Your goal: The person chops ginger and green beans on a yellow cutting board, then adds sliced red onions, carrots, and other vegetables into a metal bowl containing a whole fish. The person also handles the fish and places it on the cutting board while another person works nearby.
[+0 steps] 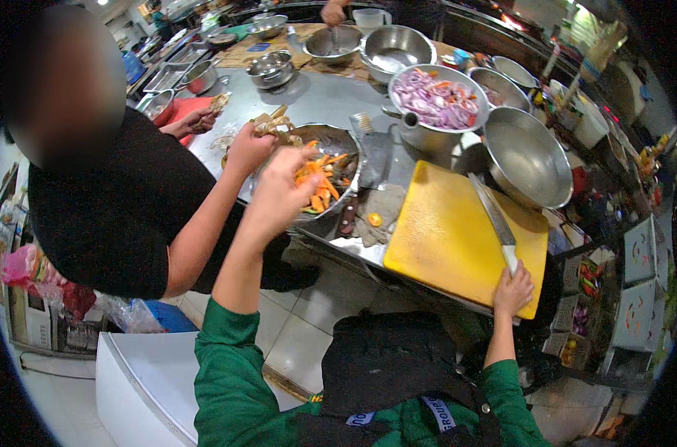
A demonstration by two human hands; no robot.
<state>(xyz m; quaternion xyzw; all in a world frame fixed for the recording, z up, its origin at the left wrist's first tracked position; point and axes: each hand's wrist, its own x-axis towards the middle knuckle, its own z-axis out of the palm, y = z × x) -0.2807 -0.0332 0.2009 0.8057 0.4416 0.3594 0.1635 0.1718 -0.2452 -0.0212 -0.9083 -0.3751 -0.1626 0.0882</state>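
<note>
My right hand (pixel 513 289) grips the white handle of a kitchen knife (pixel 496 215), whose blade lies flat along the yellow cutting board (pixel 444 223). My left hand (pixel 282 190), blurred, is over a metal bowl (pixel 356 193), thumb and fingers apart, with nothing visible in it. Orange vegetable strips (pixel 323 187), which look like carrot, lie with darker scraps in that bowl; my hand hides its left part. Between bowl and board is a grey cloth (pixel 380 215) with a small orange-yellow piece (pixel 375 219) on it. A dark wooden handle (pixel 347 215) sits beside the cloth.
A person in black (pixel 115 207) stands close on the left, their hands holding brownish food (pixel 274 124) near the bowl. Sliced purple onions (pixel 436 98) fill a bowl beyond the board. A large steel bowl (pixel 528 156) tilts at its right. A grater (pixel 372 153) lies mid-table.
</note>
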